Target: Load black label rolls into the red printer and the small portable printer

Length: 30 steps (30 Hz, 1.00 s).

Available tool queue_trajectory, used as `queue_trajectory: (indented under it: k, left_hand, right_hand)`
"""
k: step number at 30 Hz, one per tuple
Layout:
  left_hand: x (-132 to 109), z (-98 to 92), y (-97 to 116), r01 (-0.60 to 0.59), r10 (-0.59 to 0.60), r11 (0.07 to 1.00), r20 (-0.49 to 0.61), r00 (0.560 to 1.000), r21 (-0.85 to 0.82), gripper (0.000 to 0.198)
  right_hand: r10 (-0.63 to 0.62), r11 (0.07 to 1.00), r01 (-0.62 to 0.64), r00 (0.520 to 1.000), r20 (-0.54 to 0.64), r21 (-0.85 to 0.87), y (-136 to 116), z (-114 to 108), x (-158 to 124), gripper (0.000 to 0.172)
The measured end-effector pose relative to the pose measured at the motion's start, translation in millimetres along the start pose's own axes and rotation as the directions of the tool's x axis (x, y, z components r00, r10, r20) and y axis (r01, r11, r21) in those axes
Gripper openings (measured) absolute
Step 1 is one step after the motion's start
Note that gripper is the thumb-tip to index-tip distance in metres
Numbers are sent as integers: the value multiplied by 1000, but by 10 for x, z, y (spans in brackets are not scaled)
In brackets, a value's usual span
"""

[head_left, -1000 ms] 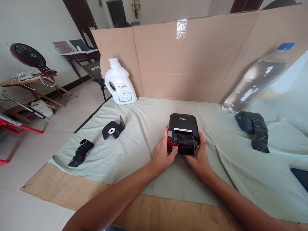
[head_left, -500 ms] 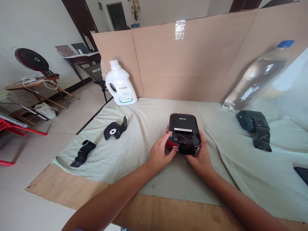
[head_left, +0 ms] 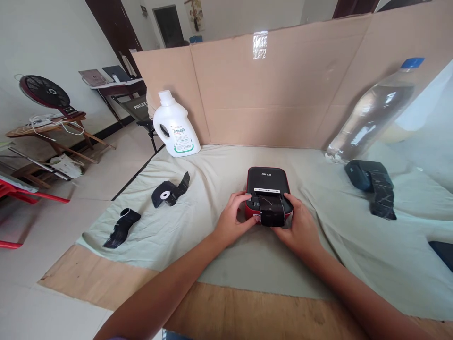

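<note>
A black and red label printer (head_left: 268, 179) rests on the pale cloth in front of me, a dark strip of labels (head_left: 272, 211) hanging out of its front slot. My left hand (head_left: 233, 219) grips its left front corner, fingertips on the top edge and thumb at the front. On the other side my right hand (head_left: 300, 222) holds the right front corner, with fingers on top and the thumb low at the front. Both hands are closed on the printer. To the left lie a dark label roll (head_left: 165, 194) with a white core and another curled dark roll (head_left: 122, 227).
A white detergent bottle (head_left: 176, 125) stands at the back left before a cardboard screen (head_left: 262, 94). At the right, a large water bottle (head_left: 371, 113) leans against the screen. Nearer sits a dark device (head_left: 357, 176) with a label strip. The table's bare wooden edge (head_left: 247, 309) runs along the front.
My right hand's fingers have moved from the printer's side up onto its top right edge. The left fingers have shifted slightly. The whole view has moved a little.
</note>
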<state>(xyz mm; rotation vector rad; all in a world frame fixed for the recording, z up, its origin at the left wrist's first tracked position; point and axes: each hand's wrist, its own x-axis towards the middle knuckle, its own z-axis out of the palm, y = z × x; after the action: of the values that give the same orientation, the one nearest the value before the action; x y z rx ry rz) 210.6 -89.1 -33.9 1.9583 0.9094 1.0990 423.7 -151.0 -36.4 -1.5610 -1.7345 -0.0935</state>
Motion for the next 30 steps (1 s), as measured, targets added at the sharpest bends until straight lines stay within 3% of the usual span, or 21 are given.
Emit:
queue_trajectory:
  k: [8,13,16,22,30]
  left_hand:
    - [-3,-1,0,72,-72,997,-16,997,-13,53]
    - [38,-47,5,229,-220,966,84,972,-121,52]
    - [72,-68,13,264,-248,952,117,962,-156,52]
    - [60,-27,-35,232,-223,965,86,971,-118,53]
    - [8,-28,-93,92,-93,995,58,994,29,59]
  right_hand:
    - [-145,964,139,989,-6,-227,-30,-89,31,78]
    - [-169,953,158,985,-20,-257,-42,-129,46,76]
    - [-167,955,156,986,-20,-253,-37,-133,47,77]
    - [-104,969,107,994,21,-223,-39,-120,18,82]
    - [-115,964,116,993,19,-240,-83,-130,6,81]
